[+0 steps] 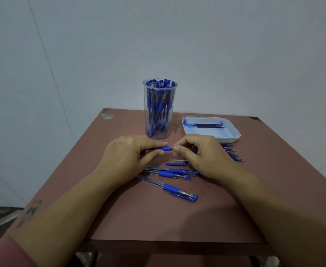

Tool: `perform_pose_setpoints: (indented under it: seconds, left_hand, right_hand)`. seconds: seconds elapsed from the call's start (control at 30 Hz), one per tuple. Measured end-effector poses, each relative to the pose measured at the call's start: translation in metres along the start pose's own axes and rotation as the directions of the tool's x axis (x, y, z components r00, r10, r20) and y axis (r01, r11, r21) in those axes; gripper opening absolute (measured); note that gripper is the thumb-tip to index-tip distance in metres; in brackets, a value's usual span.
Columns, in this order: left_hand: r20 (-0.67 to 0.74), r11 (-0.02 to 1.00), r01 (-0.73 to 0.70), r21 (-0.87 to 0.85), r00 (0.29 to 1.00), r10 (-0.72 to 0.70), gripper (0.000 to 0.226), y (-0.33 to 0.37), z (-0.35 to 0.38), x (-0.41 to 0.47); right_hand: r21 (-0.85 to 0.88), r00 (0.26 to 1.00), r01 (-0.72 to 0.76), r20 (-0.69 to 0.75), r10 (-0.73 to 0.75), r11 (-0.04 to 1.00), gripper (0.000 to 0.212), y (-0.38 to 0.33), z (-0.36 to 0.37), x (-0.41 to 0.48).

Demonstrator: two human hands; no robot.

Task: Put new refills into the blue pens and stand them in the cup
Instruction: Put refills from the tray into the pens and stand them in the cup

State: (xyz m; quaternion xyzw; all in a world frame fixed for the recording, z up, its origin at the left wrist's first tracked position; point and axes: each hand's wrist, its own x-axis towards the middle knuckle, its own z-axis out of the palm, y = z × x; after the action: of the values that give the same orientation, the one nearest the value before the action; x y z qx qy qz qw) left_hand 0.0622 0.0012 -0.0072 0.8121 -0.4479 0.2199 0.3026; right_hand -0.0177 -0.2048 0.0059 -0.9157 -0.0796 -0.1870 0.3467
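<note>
My left hand (128,155) grips a blue pen (166,148) by its rubber grip, holding it level above the table. My right hand (198,153) pinches the metal tip end of that same pen. A loose blue cap (176,163) lies just below the hands. Three capped blue pens (169,188) lie on the table nearer to me. A tall clear cup (159,108) full of blue pens stands behind my hands. Several refills (233,153) lie in a row to the right, partly hidden by my right hand.
A white tray (233,132) holding a few dark refills (206,125) sits at the back right of the brown table (158,218). A pale wall rises right behind the table. The table's front edge is close to me.
</note>
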Motion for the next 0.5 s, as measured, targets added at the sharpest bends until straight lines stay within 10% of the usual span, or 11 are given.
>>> perform_pose_setpoints:
  seconds: [0.5]
  left_hand:
    - [-0.018,1.000,0.028,0.008,0.999,-0.028,0.027,-0.0041,0.0022,-0.0004]
  right_hand:
    - [0.133,0.991,-0.133,0.011,0.132,0.982,0.035,0.0011,0.0021,0.0006]
